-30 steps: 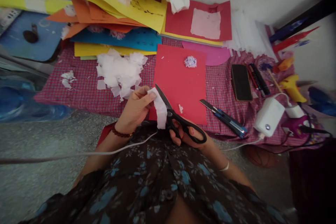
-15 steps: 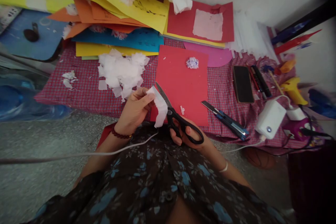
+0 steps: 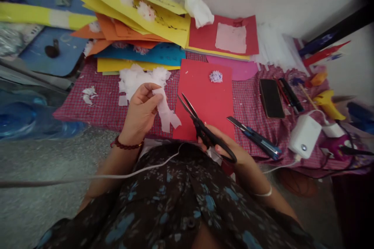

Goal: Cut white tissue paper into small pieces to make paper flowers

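Note:
Between the thumb and fingers of my left hand (image 3: 143, 105) is pinched a strip of white tissue paper (image 3: 165, 111), hanging down with two ends spread apart at the bottom. My right hand (image 3: 223, 142) grips black-handled scissors (image 3: 201, 124), their blades slightly parted and pointing up-left, apart from the strip. Below the scissors lies a sheet of red card (image 3: 204, 97) with a small purple-and-white paper flower (image 3: 216, 76) near its top. A heap of white paper pieces (image 3: 140, 78) sits just behind my left hand.
Right of the red card lie a utility knife (image 3: 255, 138), a phone (image 3: 271, 98), pens (image 3: 290, 95) and a white power bank (image 3: 305, 136). Coloured cards with paper blossoms (image 3: 140, 19) are stacked at the back left. A white cable (image 3: 117, 176) crosses my lap.
The scissors have drawn away from the tissue strip to the right and their blades have parted. My left hand has moved the strip left, and its lower ends now hang apart.

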